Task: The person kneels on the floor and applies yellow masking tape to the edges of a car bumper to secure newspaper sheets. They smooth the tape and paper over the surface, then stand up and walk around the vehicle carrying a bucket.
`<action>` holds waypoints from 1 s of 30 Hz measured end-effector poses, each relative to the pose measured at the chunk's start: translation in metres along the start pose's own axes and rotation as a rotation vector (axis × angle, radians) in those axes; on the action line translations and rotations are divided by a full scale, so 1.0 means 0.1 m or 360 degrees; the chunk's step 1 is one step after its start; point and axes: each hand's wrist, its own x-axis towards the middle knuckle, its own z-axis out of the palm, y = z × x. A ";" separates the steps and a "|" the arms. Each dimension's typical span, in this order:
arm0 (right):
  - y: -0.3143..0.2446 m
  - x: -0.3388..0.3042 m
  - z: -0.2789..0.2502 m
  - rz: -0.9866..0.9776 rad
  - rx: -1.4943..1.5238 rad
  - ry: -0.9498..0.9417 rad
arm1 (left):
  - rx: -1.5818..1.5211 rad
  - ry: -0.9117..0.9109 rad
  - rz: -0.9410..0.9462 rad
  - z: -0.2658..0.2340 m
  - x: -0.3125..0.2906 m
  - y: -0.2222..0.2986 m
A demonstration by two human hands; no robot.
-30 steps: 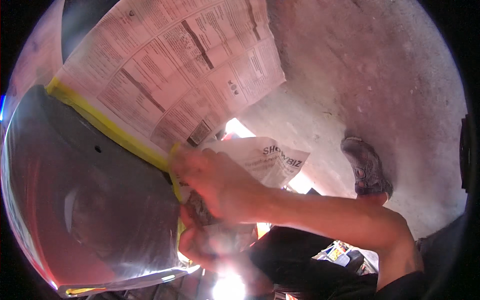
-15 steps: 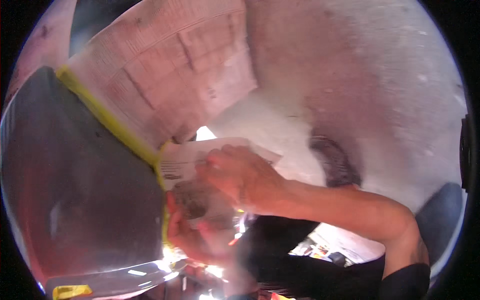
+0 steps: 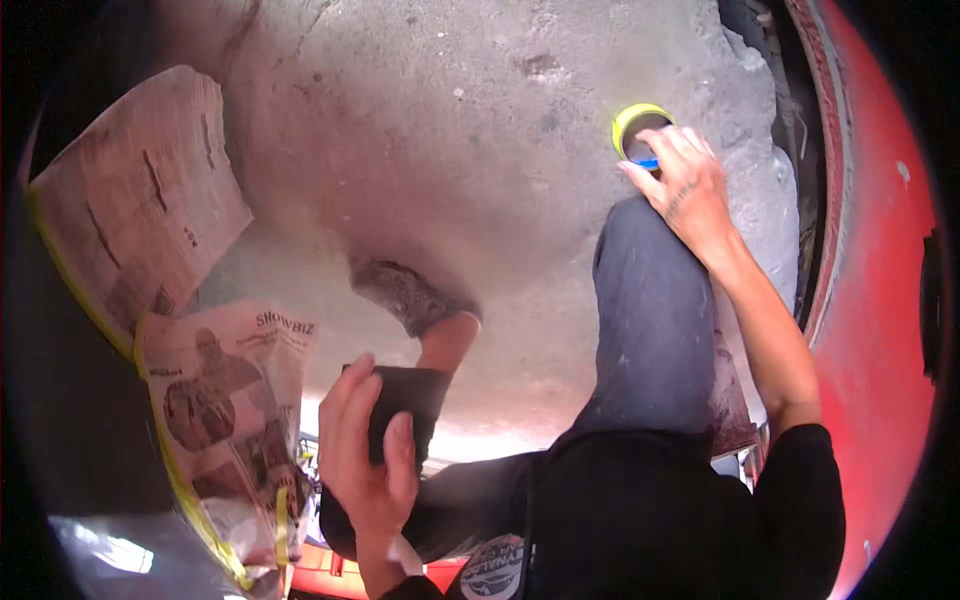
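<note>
My right hand [image 3: 690,190] reaches forward to a roll of yellow tape [image 3: 619,131] on the grey concrete floor. Its thumb and index finger close on the near rim, where a blue edge shows. My left hand [image 3: 365,450] is raised in front of my bent left knee, thumb and fingers apart, holding nothing. To its left, a printed newspaper sheet [image 3: 225,370] hangs along a dark panel, edged by a strip of yellow tape [image 3: 172,455]. Another newspaper sheet [image 3: 160,190] lies beyond it along the same taped edge.
A red painted panel [image 3: 890,330] curves up along the right side. The rough concrete floor [image 3: 470,130] has a broken edge at the right. My left shoe [image 3: 400,290] and my grey-trousered right leg [image 3: 655,320] stand between the hands. The dark glossy panel [image 3: 80,420] fills the left.
My view has swung right. My right hand has left the newspaper and reached the tape roll on the floor. My left hand has come away from the newspaper's edge.
</note>
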 end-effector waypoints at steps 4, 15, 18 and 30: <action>0.25 0.04 0.36 -0.0197 0.0076 -0.0005 | -0.0259 -0.0009 -0.0018 0.30 0.06 0.12; -1.14 0.07 -0.02 -0.0552 0.1630 -0.0231 | -0.1612 0.0356 -0.0854 0.97 0.39 0.07; -1.32 0.00 0.07 -0.0634 0.1655 -0.0102 | -0.1613 0.0458 -0.0776 1.05 0.28 -0.07; -0.85 0.40 0.46 0.0142 0.1158 0.0058 | -0.0611 0.1297 -0.0135 0.68 0.24 -0.05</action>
